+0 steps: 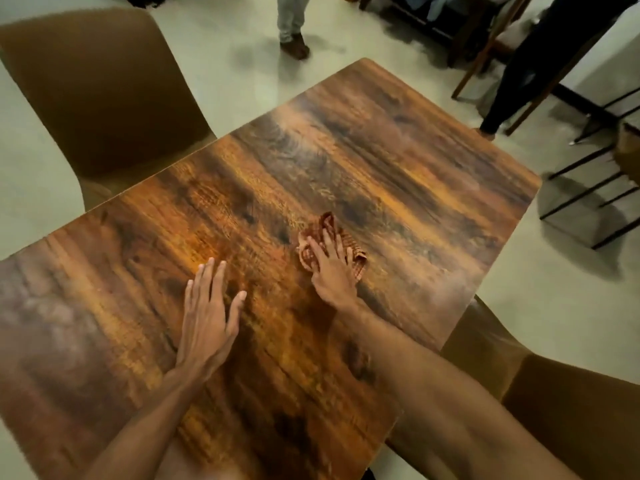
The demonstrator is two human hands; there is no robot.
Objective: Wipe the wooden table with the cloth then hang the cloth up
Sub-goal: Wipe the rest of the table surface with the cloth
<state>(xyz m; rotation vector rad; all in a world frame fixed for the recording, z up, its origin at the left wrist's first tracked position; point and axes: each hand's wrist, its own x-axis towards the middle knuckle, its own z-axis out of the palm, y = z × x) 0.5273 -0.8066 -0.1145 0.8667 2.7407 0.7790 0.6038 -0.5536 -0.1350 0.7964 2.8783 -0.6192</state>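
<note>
One square table (398,161), dark streaked wood grain with a glossy top, carried one cloth (313,249), checked red-brown and crumpled. The right hand (332,268) lay flat on the cloth, fingers spread, pressing rather than clenching. The left hand (207,323) rested open and empty on bare wood, left of the cloth. Two brown padded chairs (100,98) flanked the table.

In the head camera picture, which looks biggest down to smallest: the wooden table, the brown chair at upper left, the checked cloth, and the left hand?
1. Wooden table, by far the largest.
2. Brown chair.
3. Left hand.
4. Checked cloth, though the right hand covers part of it, so its rank against the left hand is unsure.
</note>
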